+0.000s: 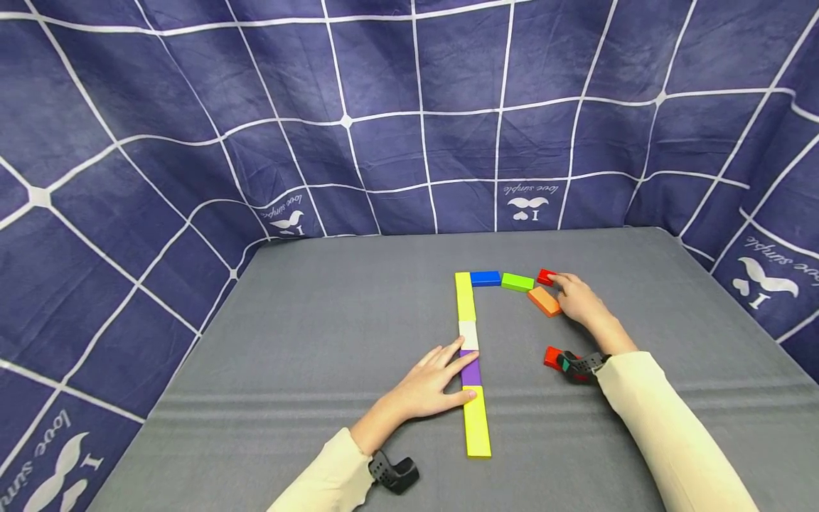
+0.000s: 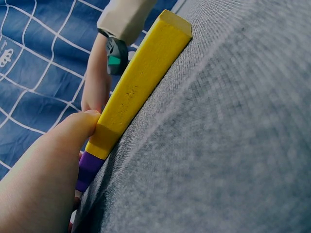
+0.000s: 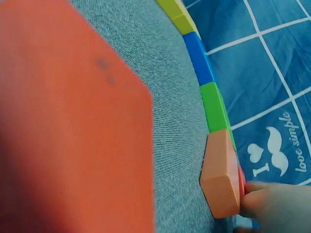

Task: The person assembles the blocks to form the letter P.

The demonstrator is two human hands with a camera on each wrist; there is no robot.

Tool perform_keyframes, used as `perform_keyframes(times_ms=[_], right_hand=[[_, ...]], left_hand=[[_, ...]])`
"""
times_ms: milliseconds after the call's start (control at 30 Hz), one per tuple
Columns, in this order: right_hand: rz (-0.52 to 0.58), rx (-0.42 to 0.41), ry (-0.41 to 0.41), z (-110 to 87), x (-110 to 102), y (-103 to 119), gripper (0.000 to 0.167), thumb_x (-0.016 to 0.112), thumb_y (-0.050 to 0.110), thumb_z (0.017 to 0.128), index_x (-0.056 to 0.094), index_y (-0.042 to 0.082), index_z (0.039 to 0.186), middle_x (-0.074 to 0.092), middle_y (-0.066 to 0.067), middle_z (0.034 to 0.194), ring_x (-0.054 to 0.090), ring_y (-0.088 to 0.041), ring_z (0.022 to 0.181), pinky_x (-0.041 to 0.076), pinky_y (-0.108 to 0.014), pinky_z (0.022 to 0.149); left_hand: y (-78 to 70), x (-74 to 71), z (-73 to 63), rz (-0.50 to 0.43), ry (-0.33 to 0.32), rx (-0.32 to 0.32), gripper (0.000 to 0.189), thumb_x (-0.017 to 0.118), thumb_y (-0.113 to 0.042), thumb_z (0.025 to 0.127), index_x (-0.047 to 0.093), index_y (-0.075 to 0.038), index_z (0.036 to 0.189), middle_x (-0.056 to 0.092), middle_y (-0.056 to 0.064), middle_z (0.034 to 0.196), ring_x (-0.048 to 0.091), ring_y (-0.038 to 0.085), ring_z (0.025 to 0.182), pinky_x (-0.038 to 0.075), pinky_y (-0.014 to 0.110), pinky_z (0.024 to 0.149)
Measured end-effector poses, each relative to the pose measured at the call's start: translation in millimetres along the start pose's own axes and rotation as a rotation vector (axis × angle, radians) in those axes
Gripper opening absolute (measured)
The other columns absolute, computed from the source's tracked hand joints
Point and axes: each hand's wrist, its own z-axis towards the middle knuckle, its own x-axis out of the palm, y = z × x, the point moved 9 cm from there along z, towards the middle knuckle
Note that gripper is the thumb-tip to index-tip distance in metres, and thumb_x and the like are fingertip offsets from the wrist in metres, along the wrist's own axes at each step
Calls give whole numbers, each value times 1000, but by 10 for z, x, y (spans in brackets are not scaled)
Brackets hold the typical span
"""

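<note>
My left hand [image 1: 425, 390] rests with spread fingers along a straight row of blocks. Its fingertips touch the white block [image 1: 468, 334] and the purple block [image 1: 470, 371], while the thumb lies on the near yellow block [image 1: 476, 427]. A far yellow block [image 1: 466, 297] heads the row. At the right, my right hand [image 1: 579, 302] pinches a small red block [image 1: 545, 276] behind the orange block [image 1: 544, 301]. In the right wrist view, the orange block [image 3: 218, 170] hides most of that red block.
From the row's far end, a blue block [image 1: 485, 278] and a green block [image 1: 517, 282] run right toward the orange one. Another red block [image 1: 553, 357] lies under my right wrist, large in the right wrist view. A patterned blue cloth [image 1: 397, 142] stands behind the grey surface [image 1: 320, 320].
</note>
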Motion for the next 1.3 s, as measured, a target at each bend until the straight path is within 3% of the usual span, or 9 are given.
perform_keyframes(times_ms=[133,233,367,467,600,933,1033,1167,1300], right_hand=[[5,71,-74,-79,-76,-86,37,43,11,89,45,-6,122,38,-30,129,41,-48,115,37,-63,89],[-7,75,-135,-158,-132,-104,28,49,13,87,49,-8,106,47,-29,110,50,-44,95,43,-56,77],[-24,53,-195,-300,-177,-115,16,53,10,85,49,-5,89,50,-23,86,50,-35,73,42,-45,61],[-29,54,-210,-431,-183,-131,13,54,8,84,48,-3,85,48,-19,81,49,-32,68,40,-41,56],[-35,74,-193,-599,-175,-134,16,54,11,85,47,-3,88,48,-19,82,49,-31,67,39,-40,54],[-111,116,-38,-912,-112,-98,39,54,20,85,45,-7,113,48,-30,106,51,-42,84,43,-55,63],[-118,45,-114,-964,-162,16,41,54,22,86,47,-4,116,48,-29,111,50,-43,94,42,-58,71],[-113,-151,-229,-1090,-177,278,36,60,21,83,56,3,113,54,-22,112,52,-39,100,41,-57,81],[-109,-301,-228,-1237,-72,486,28,67,16,77,61,9,103,60,-10,106,57,-29,97,46,-50,79]], left_hand=[[6,-8,0,-2,-5,-3,61,44,-53,88,27,-32,143,16,0,153,23,21,139,20,39,114],[5,-16,-6,-3,-9,-2,61,45,-53,88,27,-32,142,16,0,153,23,21,139,20,39,114],[-3,-11,-13,-3,-7,1,61,44,-53,88,28,-32,142,17,1,153,23,21,139,19,38,114],[-5,0,-11,-1,-2,2,61,44,-53,88,27,-32,143,16,1,153,23,21,139,19,38,114],[3,-1,-3,-5,-4,-2,61,44,-53,88,27,-32,143,16,0,153,22,21,139,18,38,115],[30,-22,-4,-5,-3,-7,61,43,-54,88,27,-32,143,15,0,154,22,21,139,19,39,115],[27,-27,-8,5,-14,3,61,43,-53,88,27,-32,143,16,1,153,24,22,139,20,40,114],[6,-22,-13,13,-21,21,60,43,-53,89,28,-31,143,18,2,153,25,23,138,21,41,113],[-3,-6,-7,-7,-7,11,61,43,-53,88,27,-32,143,16,1,153,23,22,139,19,40,114]])
